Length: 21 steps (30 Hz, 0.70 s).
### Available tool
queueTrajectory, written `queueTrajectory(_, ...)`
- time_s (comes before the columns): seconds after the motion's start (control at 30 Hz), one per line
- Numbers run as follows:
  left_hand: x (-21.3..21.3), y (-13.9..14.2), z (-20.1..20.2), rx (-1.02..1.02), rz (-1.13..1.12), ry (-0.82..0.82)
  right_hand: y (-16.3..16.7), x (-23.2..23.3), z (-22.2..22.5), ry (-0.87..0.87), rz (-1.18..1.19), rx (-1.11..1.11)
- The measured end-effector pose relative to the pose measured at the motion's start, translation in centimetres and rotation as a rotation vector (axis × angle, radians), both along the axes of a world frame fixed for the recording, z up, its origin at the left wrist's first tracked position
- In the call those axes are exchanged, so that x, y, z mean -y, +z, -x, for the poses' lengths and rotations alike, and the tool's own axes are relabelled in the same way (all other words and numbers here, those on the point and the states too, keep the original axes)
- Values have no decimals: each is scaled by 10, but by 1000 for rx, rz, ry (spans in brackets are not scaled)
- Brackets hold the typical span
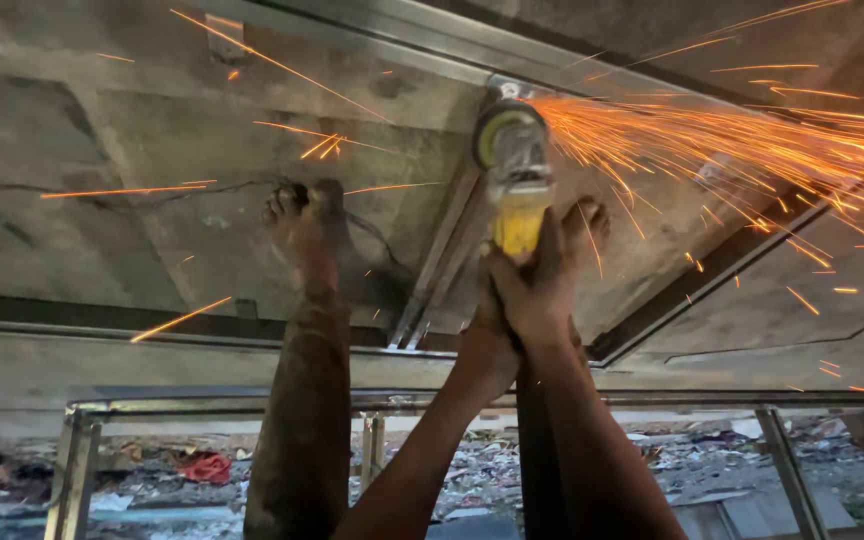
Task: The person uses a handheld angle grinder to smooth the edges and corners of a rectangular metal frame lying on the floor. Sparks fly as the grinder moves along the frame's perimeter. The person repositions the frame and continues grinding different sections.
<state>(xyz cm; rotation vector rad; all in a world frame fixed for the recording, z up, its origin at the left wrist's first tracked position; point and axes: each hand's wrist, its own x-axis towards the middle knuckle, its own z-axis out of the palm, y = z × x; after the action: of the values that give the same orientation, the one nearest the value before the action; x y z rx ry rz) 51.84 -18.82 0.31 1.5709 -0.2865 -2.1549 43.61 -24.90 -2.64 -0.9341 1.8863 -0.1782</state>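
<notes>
Both my hands grip a yellow angle grinder (518,205) out in front of me. My right hand (544,285) wraps the body, and my left hand (484,345) holds it just below and behind. The grinder's disc (505,132) meets a joint of a steel frame (392,35) lying on the concrete floor. A stream of orange sparks (742,140) shoots off to the right, and a few fly left. One bare foot (302,225) stands left of the grinder. The other foot (589,222) shows partly behind my right hand.
A steel bar (442,270) runs from the joint toward me between my feet, and a dark bar (712,270) angles off at the right. A shiny steel railing (202,405) crosses the lower part, with rubble and litter (207,468) beyond it.
</notes>
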Motion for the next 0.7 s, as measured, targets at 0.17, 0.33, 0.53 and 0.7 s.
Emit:
queueTrajectory(0.17, -3, -1, 2, 150, -33, -255, 7, 9, 1, 144, 3, -147)
queueTrajectory(0.33, -1, -3, -1, -10, -16, 75, 8, 15, -6, 247, 159, -204)
queueTrajectory(0.53, 1, -2, -4, 166, 105, -124, 7, 13, -5, 39, 139, 14)
queueTrajectory(0.7, -4, -7, -2, 23, 11, -58, 4, 9, -9, -7, -47, -56)
